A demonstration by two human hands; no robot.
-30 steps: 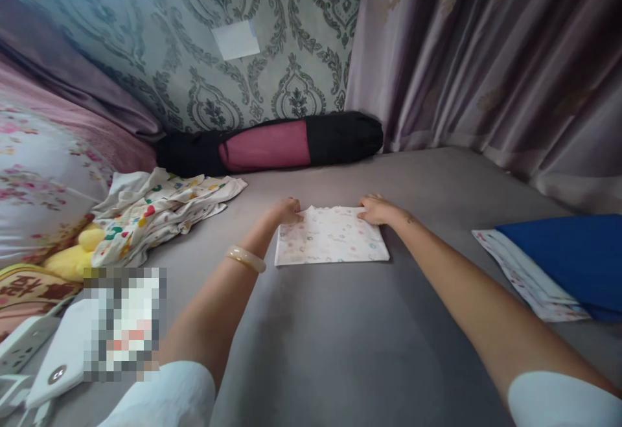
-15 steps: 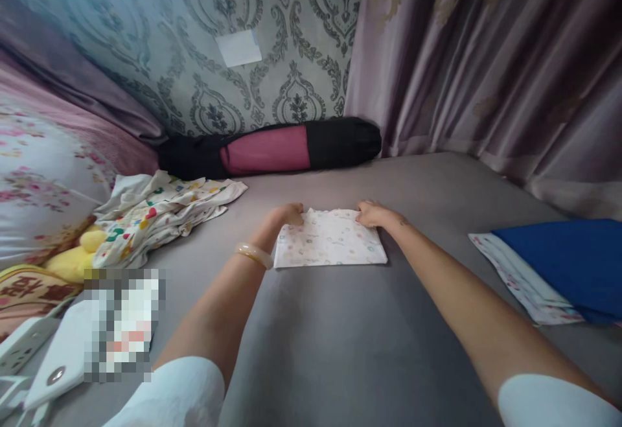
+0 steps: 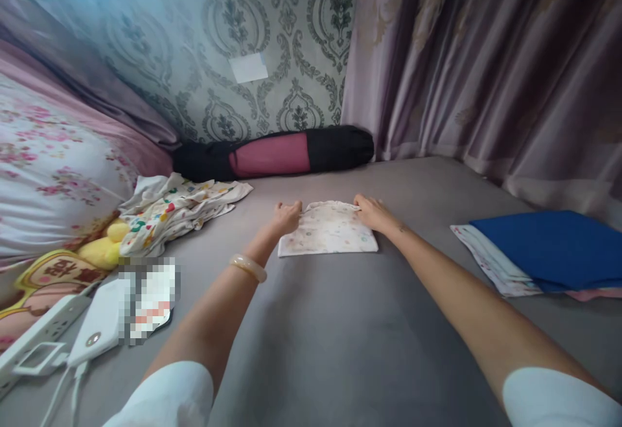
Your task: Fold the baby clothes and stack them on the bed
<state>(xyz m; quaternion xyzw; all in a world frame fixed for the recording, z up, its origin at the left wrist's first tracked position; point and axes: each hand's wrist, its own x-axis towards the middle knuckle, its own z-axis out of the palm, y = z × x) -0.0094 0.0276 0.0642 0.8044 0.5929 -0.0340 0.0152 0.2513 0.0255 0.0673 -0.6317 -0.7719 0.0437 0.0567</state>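
Observation:
A white cloth garment (image 3: 328,232) with small pale prints lies folded into a rough rectangle on the grey bed sheet (image 3: 330,336). At its far left corner, my left hand (image 3: 288,216) has its fingers closed on the fabric; a pale bangle circles that wrist. The far right corner is pinched in my right hand (image 3: 372,212). Between the hands the far edge of the garment is slightly raised and wavy, while the near edge rests straight on the sheet. Which kind of garment it is, I cannot tell.
Crumpled printed clothes (image 3: 170,210) lie at left by a floral pillow (image 3: 63,174) and yellow plush toy (image 3: 102,252). Nearer are a power strip (image 3: 48,330) and a white power bank (image 3: 104,317). A folded blue cloth pile (image 3: 549,249) sits right; a black-and-pink bag (image 3: 272,155) lies along the wall.
Both hands have lifted the garment's far edge slightly and the fingers have closed tighter on its corners. The whole view has shifted a little.

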